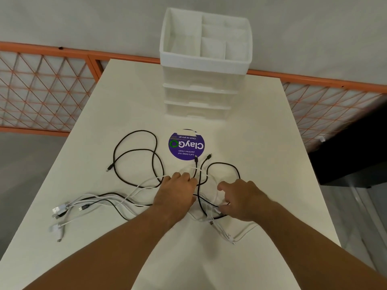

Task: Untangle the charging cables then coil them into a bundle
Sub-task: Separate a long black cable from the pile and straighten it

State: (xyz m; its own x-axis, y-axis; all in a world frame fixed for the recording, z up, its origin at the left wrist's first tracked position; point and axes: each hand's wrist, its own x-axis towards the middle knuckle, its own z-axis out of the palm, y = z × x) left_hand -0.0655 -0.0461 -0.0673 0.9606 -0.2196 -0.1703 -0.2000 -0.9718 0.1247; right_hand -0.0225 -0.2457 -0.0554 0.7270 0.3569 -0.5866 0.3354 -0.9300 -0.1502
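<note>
Tangled black and white charging cables (114, 158) just below round purple sticker (186, 144), left hand (176, 191) clutching some, right hand (240, 199) pinching another

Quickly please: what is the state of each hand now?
Left hand: closed on the tangled cables.
Right hand: pinching a white cable.

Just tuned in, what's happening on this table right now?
A person is working on a tangle of black and white charging cables on the white table. The left hand grips strands at the middle of the tangle, and the right hand pinches more of them on its right side. The cables cross over one another and nothing is coiled yet. Several plug ends fan out at the left. A white drawer unit stands behind.
</note>
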